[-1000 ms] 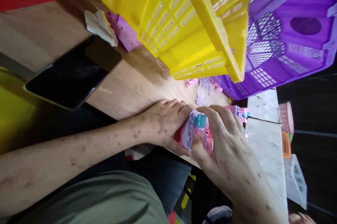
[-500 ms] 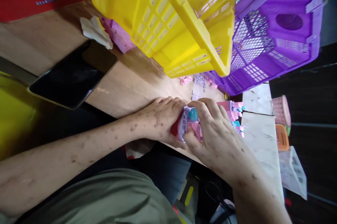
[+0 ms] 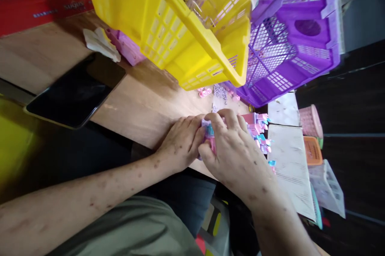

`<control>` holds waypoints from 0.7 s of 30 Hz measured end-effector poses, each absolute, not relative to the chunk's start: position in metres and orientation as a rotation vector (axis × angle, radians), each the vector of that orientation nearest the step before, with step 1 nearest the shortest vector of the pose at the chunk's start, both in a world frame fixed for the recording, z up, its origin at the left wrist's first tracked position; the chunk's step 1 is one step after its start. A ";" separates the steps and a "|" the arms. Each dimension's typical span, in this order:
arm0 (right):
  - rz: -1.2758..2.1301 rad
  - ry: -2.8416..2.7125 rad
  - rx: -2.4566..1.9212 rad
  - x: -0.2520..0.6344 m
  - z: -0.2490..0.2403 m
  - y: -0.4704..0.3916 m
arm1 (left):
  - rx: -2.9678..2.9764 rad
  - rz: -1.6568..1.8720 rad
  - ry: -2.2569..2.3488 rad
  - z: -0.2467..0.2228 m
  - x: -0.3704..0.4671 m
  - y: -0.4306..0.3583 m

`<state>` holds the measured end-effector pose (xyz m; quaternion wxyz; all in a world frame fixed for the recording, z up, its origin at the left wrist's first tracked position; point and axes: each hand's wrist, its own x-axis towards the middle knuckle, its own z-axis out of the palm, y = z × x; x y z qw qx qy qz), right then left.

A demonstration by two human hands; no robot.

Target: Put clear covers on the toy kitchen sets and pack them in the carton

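Between my two hands, low over the wooden table, is a small purple, pink and teal plastic piece (image 3: 209, 131), largely covered by fingers. My left hand (image 3: 182, 139) presses against its left side with the fingers close together. My right hand (image 3: 233, 147) grips it from the right, fingers curled over the top and thumb at the near side. Just beyond my right hand stand pink and purple plastic parts with teal bits (image 3: 261, 127). Small pink pieces (image 3: 205, 92) and tiny purple bits (image 3: 220, 93) lie behind the hands.
A yellow basket (image 3: 168, 27) and a purple basket (image 3: 315, 51) stand at the back. On the left are a black tablet-like device (image 3: 76, 89), a pink box (image 3: 128, 47) and a red box (image 3: 45, 9). White cartons (image 3: 290, 167) are at right.
My left hand has turned and closed in beside the piece; the red part seen under it before is now hidden. The whole view has shifted slightly, with the baskets further left.
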<state>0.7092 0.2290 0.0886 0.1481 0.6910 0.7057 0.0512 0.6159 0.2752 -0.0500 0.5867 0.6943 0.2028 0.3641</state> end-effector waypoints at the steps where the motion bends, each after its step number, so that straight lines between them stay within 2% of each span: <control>1: 0.146 1.996 2.003 0.708 0.088 0.229 | 1.632 0.852 0.480 -0.050 0.616 0.274; 12: 0.058 1.905 2.065 0.705 0.088 0.234 | 1.659 0.860 0.543 -0.057 0.620 0.272; 18: -0.157 2.144 2.389 0.726 0.071 0.215 | 1.558 0.916 0.470 -0.067 0.614 0.276; 21: -0.019 2.244 2.529 0.738 0.053 0.203 | 1.573 0.944 0.428 -0.073 0.607 0.274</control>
